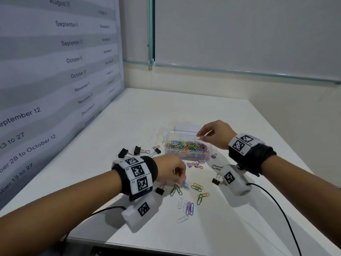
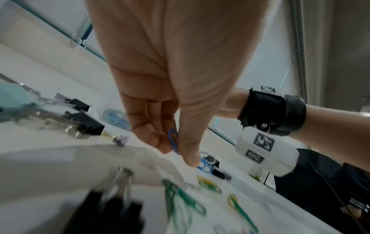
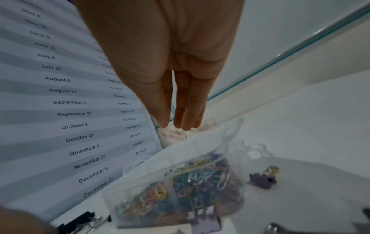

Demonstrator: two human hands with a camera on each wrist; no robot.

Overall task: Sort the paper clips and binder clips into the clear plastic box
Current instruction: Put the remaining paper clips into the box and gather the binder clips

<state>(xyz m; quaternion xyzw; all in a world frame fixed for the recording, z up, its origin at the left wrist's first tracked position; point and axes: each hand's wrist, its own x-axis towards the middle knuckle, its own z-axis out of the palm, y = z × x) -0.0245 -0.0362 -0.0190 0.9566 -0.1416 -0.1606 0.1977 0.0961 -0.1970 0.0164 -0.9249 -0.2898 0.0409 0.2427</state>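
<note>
Blue wire showed between the thumb and forefinger of the left hand (image 2: 160, 123): a blue paper clip (image 2: 173, 140), pinched narrowly at the fingertips, low in the centre of the left wrist view. Below it in the head view, loose paper clips (image 1: 190, 207) lay scattered at lower centre on the white table (image 1: 140, 115), with a black binder clip (image 1: 160, 190) just beside the left wrist. The pinch looked slight, so the clip might slip or twist free on the way across, or snag others when dropped. Further up, at centre frame, sat the clear plastic box (image 1: 188, 148), already heaped with coloured clips. Over its far edge hovered the right hand (image 1: 215, 134), fingers nearly straight and close together; whether they held a thin pale clip, I could not tell.
</note>
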